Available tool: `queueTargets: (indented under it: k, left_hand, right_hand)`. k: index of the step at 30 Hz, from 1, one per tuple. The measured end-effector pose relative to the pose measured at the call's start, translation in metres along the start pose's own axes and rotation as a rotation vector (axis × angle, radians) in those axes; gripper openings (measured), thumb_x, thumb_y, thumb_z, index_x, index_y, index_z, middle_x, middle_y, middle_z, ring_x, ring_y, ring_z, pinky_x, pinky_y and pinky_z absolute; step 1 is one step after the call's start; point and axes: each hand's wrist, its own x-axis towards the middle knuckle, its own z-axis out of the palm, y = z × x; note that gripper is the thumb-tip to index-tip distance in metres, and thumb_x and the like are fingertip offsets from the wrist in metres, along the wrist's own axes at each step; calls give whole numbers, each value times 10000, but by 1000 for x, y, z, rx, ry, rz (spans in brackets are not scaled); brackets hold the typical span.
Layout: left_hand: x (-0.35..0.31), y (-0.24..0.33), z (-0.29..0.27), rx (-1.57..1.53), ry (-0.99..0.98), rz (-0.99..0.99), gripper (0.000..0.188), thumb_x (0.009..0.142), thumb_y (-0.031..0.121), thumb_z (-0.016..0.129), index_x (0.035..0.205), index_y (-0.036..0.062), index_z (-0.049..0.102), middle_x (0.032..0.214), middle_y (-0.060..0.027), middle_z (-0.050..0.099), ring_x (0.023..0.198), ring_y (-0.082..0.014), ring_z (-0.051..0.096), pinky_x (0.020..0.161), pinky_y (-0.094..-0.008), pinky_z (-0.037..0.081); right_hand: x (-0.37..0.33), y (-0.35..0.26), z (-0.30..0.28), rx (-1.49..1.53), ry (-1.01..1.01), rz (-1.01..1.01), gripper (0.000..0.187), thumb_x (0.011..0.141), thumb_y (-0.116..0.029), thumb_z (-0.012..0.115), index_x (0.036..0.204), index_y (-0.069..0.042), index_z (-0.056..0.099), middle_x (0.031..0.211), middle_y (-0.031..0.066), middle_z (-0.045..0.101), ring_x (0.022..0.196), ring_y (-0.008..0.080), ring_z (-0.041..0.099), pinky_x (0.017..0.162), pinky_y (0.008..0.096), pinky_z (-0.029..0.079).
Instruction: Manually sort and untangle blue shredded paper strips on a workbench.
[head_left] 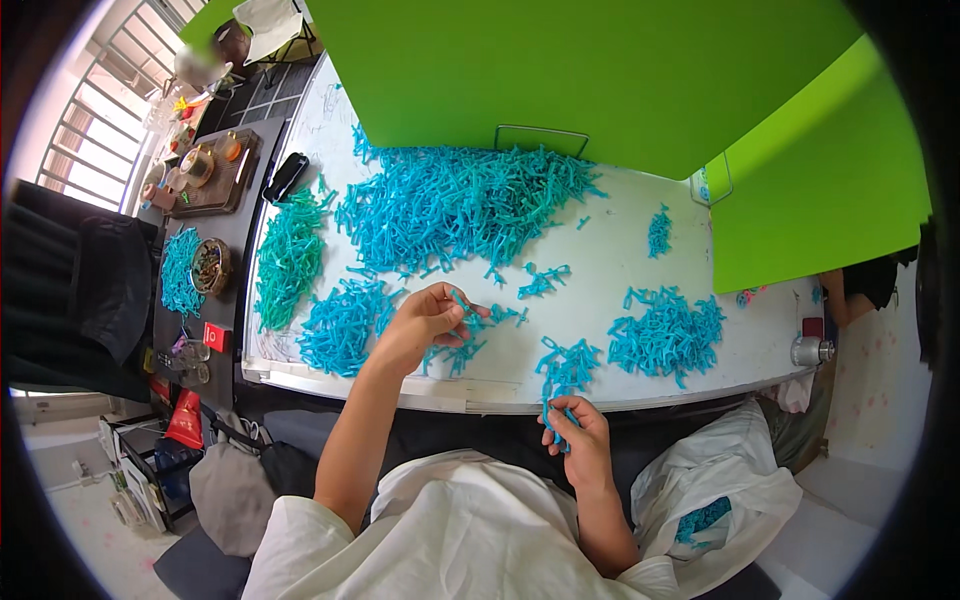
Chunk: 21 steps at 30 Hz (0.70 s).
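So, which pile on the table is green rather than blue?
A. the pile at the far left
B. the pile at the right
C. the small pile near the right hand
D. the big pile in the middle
A: the far-left pile is teal green, while the other piles are blue.

- Left hand [425,325] reaching forward over the white table [620,260], fingers pinched together.
- Right hand [578,432] held below the table's near edge, fingers curled shut.
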Motion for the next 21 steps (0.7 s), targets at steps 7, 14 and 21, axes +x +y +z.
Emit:
queueTargets:
  k: [7, 14, 21]
  left_hand:
    - [-20, -9, -3, -119, -12, 103, 84, 995, 154, 617, 1030, 82, 590, 1049, -124, 713, 820, -124, 661, 742, -267, 557]
    - [-46, -19, 7, -336, -86, 2, 83, 982, 111, 598, 1042, 58, 577, 1077, -167, 701, 875, -152, 663, 788, -288, 559]
    - [-66, -42, 11, -456, 27, 44, 93, 958, 50, 584, 1051, 48, 573, 1048, -175, 696, 848, -176, 670, 791, -304, 573]
  right_hand:
    - [2, -7, 29, -59, -30, -69, 200, 943, -90, 649, 1129, -20, 665, 892, 69, 636, 605, 112, 564, 471, 225, 392]
    - [30, 3, 82, -128, -83, -186, 226, 952, -139, 686, 1104, 29, 695, 840, 47, 657, 637, 79, 589, 492, 216, 449]
    - [27, 13, 99, -355, -84, -287, 159, 906, -105, 751, 990, 20, 695, 758, 29, 641, 590, 74, 597, 493, 213, 479]
